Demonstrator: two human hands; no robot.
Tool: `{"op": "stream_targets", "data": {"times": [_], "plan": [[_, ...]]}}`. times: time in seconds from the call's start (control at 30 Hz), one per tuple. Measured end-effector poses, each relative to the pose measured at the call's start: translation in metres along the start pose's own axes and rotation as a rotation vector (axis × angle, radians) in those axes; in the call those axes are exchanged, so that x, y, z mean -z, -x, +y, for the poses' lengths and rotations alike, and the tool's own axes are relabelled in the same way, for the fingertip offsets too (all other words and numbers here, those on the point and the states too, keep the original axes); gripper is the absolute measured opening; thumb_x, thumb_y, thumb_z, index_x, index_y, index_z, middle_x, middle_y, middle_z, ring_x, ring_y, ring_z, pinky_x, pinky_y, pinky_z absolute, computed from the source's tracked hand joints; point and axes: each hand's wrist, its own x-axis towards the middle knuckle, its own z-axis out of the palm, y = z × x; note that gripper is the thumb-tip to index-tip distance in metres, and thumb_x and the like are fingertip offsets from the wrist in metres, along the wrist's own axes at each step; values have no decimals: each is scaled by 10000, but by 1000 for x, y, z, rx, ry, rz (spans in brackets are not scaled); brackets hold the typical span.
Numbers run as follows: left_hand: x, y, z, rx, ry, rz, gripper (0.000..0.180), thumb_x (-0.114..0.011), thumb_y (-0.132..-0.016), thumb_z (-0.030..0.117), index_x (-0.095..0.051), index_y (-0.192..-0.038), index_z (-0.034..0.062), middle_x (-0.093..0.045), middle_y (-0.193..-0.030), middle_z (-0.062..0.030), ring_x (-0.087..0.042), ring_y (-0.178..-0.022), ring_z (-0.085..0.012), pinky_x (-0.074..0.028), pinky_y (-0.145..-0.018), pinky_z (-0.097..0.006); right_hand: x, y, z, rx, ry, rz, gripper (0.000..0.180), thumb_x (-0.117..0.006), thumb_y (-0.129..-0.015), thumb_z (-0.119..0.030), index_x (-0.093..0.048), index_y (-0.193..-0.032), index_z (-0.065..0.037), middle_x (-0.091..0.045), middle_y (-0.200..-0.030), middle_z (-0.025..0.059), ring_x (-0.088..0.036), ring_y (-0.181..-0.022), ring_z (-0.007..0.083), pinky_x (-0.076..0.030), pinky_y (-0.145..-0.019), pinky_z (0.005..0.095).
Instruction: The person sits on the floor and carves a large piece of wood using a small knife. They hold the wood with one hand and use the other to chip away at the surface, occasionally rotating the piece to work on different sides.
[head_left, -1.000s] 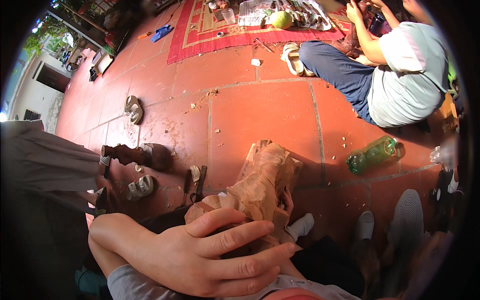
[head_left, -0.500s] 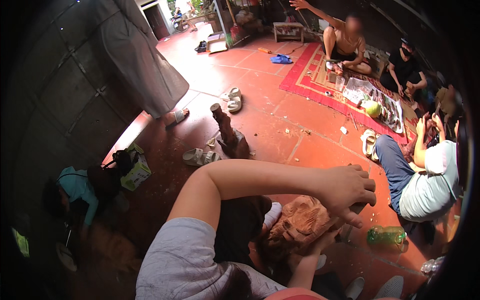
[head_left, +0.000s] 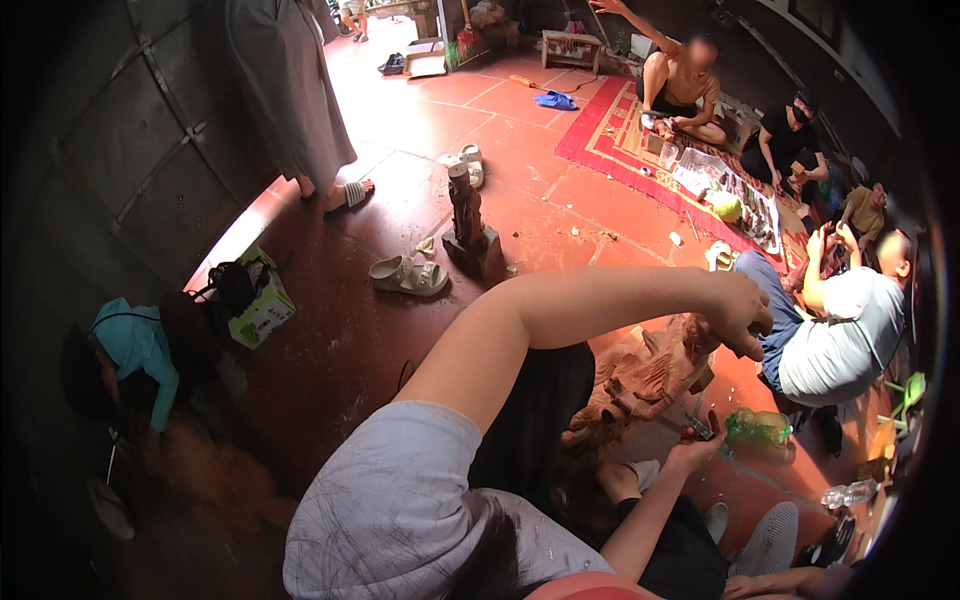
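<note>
- The left hand rests on top of the wood carving, fingers curled, grip loosely closed on its upper edge.
- The right hand sits just below the carving, grip closed on a small dark tool, probably a chisel.
- The carving stands on the red tile floor, a green bottle just beside it.

Strong daylight comes from the open doorway at the top and makes glare on the red tiled floor, while the left side is dim, the fisheye rim is black (straight lines bend there), and near parts look slightly blurred.
</note>
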Motion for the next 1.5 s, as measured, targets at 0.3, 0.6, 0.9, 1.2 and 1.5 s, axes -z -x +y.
{"op": "stream_targets", "data": {"times": [0.3, 0.6, 0.9, 1.2, 1.5], "plan": [[-2, -22, 15, 155, -239, -16, 463, -568, -789, 479, -669, -964, 62, -623, -977, -183, -604, -947, -351, -484, -795, -455, 40, -3, 3, -43, 70, -79, 243, -537, -939, -203, -562, -1113, -36, -616, -917, 77, -604, -726, 161, -534, -704, 275], [7, -9, 9, 53, -81, -15, 422, -535, -857, 456, -624, -918, 48, -583, -898, -138, -551, -943, -322, -427, -848, -415, 64, -27, 35, -164, 35, 29, 152, -512, -899, -36, -587, -1031, -25, -618, -953, 74, -633, -792, 173, -534, -713, 286], [20, -12, 19, -66, -70, -184, 376, -556, -880, 422, -621, -919, 54, -572, -1018, -123, -543, -951, -319, -420, -856, -422, 58, -8, 73, -234, 193, -77, 180, -620, -857, -55, -570, -1028, -34, -600, -876, 74, -606, -688, 174, -554, -685, 322], [17, -8, 17, -52, -62, -150, 301, -575, -875, 350, -607, -906, 52, -567, -1036, -118, -534, -956, -314, -412, -846, -409, 48, -5, 71, -136, 132, -128, 168, -599, -872, -44, -558, -1020, 22, -637, -943, 131, -656, -815, 208, -552, -762, 325], [23, -14, 24, -8, -11, -174, 331, -586, -852, 375, -613, -916, 52, -567, -1043, -119, -539, -965, -323, -415, -859, -414, 59, -17, 76, -217, 21, -88, 110, -555, -873, -46, -465, -935, -55, -604, -893, 127, -640, -698, 226, -567, -661, 364]]}}
